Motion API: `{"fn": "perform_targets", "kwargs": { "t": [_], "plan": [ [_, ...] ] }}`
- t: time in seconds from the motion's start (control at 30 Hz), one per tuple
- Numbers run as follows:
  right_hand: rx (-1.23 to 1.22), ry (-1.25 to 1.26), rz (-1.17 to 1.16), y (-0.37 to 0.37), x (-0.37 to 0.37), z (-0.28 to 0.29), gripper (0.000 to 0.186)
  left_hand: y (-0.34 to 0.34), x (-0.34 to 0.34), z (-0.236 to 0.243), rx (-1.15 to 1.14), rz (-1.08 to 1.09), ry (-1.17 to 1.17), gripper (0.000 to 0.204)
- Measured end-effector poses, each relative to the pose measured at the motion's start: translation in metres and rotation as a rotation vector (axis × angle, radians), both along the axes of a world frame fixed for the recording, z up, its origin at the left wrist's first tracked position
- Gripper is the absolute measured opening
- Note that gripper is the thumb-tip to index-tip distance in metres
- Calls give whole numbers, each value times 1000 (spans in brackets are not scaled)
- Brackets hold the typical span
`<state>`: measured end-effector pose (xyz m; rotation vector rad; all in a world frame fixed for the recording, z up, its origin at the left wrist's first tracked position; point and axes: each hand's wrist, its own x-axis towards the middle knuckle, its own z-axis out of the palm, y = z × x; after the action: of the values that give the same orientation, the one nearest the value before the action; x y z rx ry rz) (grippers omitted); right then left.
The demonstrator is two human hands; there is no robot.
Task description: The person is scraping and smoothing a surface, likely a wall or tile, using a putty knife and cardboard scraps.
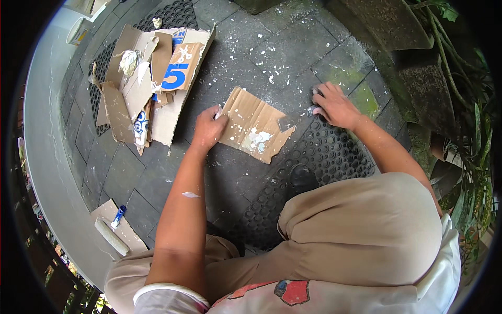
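While the person crouches over a dark stone floor flecked with white paint, the left hand rests on the left edge of a torn piece of cardboard, its fingers curled and pinching a small white scrap against the edge. The cardboard lies flat between the two hands, with white flakes gathered on its lower middle. The right hand lies palm down on the floor just past the cardboard's right end, at the top edge of a black rubber mat, fingers loosely spread over some pale bits; whether it grips any of them I cannot tell. To the upper left lies a pile of flattened cardboard boxes, smeared with white. At the lower left, a paint roller rests on another cardboard scrap.
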<state>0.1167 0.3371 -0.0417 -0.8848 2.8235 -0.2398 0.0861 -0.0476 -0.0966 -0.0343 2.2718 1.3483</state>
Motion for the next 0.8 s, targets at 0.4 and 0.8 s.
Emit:
{"fn": "perform_targets", "kwargs": {
  "t": [0.4, 0.8],
  "plan": [
    [-171, -63, -214, 16, 16, -21, 27, 3, 19, 7, -164, 215, 229, 31],
    [-49, -279, -615, 58, -102, 30, 51, -1, 32, 29, -333, 328, 292, 26]
  ]
}}
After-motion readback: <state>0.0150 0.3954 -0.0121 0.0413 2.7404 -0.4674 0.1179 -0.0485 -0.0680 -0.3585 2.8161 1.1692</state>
